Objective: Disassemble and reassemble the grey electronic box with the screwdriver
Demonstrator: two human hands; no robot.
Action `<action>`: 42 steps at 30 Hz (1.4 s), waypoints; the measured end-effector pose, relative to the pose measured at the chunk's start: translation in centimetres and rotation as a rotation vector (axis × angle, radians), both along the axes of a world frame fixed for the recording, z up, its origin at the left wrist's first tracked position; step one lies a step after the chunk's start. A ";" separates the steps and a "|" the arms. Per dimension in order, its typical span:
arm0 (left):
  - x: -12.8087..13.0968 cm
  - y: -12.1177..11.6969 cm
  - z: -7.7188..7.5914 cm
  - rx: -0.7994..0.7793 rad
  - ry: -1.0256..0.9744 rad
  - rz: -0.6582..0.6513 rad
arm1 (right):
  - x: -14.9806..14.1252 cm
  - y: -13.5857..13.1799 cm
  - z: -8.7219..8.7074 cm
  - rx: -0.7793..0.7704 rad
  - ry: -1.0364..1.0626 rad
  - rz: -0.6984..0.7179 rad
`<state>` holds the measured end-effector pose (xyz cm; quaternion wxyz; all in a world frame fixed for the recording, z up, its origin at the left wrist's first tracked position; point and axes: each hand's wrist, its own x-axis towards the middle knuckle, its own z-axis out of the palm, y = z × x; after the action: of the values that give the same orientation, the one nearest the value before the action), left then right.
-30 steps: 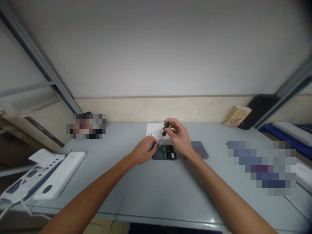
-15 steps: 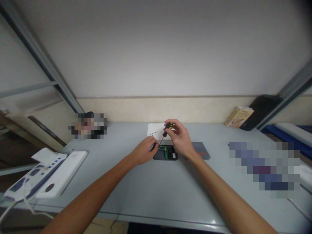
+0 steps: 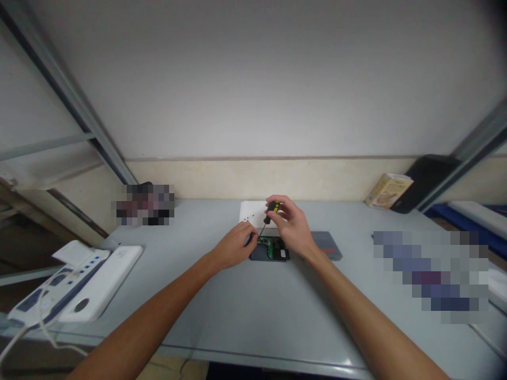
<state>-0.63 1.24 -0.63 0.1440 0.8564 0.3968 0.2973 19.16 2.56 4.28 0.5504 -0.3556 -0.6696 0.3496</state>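
My right hand (image 3: 293, 224) holds a black and yellow screwdriver (image 3: 272, 211) by its handle. The shaft slants down to the left, its tip at the upper left part of a green circuit board (image 3: 270, 248) in an opened dark casing (image 3: 259, 254). Whether the tip sits in a screw is too small to tell. At the casing's left edge, the fingers of my left hand (image 3: 236, 245) are closed round a small dark part I cannot make out. Behind the casing lies a white sheet (image 3: 257, 208) with several tiny dark pieces, probably screws.
A grey flat panel (image 3: 328, 245) lies right of the casing, partly behind my right wrist. White power strips (image 3: 103, 285) with cables are at the left. A yellow box (image 3: 388, 191) and a black case (image 3: 425, 182) stand back right. Blurred items sit at both sides.
Both hands stay almost in place. The screwdriver handle has shifted slightly, with its tip still at the board's upper left.
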 end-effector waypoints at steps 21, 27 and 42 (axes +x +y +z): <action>0.0 -0.1 0.2 0.002 0.007 -0.001 | 0.1 0.0 0.0 0.016 0.006 -0.001; 0.1 -0.1 0.1 0.006 0.019 -0.003 | 0.2 0.2 -0.3 0.020 0.016 0.006; 0.0 -0.1 0.1 0.014 0.025 0.003 | 0.1 0.1 0.0 0.022 0.022 -0.008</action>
<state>-0.62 1.18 -0.58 0.1325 0.8605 0.3977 0.2897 19.24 2.64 4.25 0.5629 -0.3486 -0.6658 0.3439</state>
